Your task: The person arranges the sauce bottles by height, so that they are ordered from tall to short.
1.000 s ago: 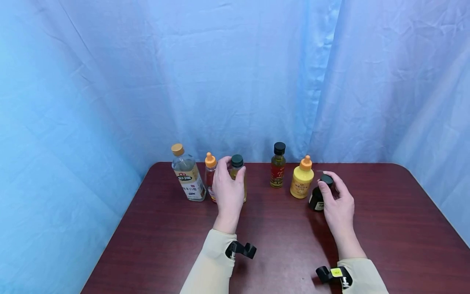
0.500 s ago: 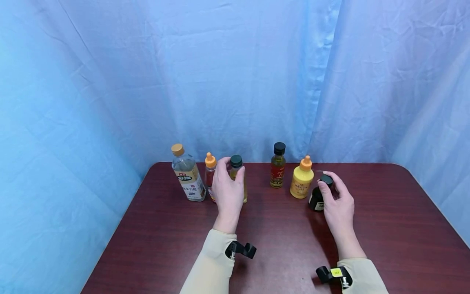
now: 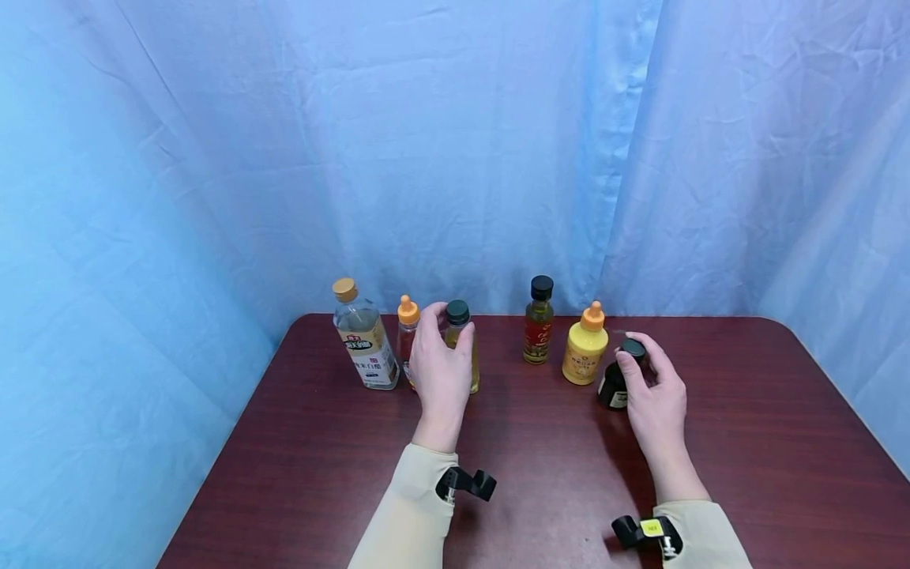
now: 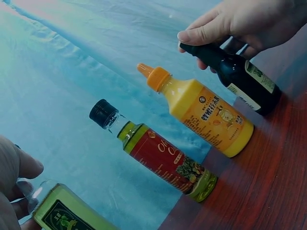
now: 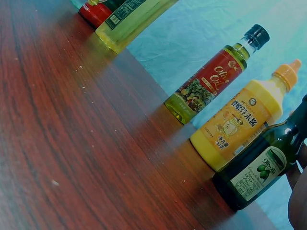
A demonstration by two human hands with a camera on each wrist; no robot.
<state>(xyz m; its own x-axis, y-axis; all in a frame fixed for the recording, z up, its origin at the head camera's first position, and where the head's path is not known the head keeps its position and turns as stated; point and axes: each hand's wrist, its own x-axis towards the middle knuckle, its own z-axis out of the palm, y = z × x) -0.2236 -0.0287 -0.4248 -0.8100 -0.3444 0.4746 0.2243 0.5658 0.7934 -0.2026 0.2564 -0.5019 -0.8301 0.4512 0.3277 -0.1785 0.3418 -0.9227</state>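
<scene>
My left hand (image 3: 441,367) curls its thumb and fingers round the neck of a clear oil bottle (image 4: 67,211) with a dark green cap. That bottle holds pale yellow-green oil and stands upright on the table, its front partly hidden by the hand. At the right, my other hand (image 3: 656,399) grips the top of a dark green olive oil bottle (image 5: 261,167), thumb on the near side. Its base touches the table. Beside it stands a yellow squeeze bottle (image 5: 240,122) with an orange nozzle cap. A small olive oil bottle (image 4: 165,160) with a red label is farther left.
A large vinegar bottle (image 3: 366,344) with a tan cap stands at the far left. Between it and my left hand is a reddish squeeze bottle (image 3: 407,316) with an orange cap, partly hidden. Blue curtains (image 3: 455,158) hang behind the dark red table (image 3: 540,474).
The oil bottle in my left hand has shifted very slightly, its base a touch to the right. My right hand and the other bottles have not visibly moved.
</scene>
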